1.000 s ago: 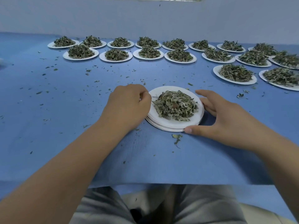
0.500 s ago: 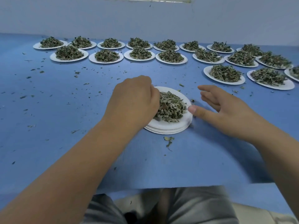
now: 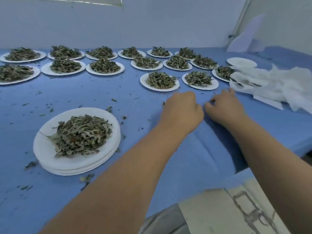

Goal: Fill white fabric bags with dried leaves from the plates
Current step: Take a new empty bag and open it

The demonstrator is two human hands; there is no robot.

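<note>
A stack of white plates [image 3: 49,159] sits near left on the blue cloth, its top plate heaped with dried leaves [image 3: 81,134]. A loose pile of white fabric bags [image 3: 287,86] lies at the right. My left hand [image 3: 182,110] hovers over the cloth right of the stack, fingers curled under, with nothing visible in it. My right hand [image 3: 224,107] is just beside it, loosely curled, one finger stretched toward the edge of the bags. Neither hand touches a plate or a bag.
Several more plates of leaves [image 3: 104,67] stand in rows at the back; two of them [image 3: 159,80] lie just beyond my hands. An empty plate [image 3: 241,62] sits behind the bags. Leaf crumbs litter the blue cloth [image 3: 168,166]. The table's front edge runs close by on the right.
Both hands have left the stack of plates and moved right toward the fabric bags. The view has swung right, so the stack now lies at my left.
</note>
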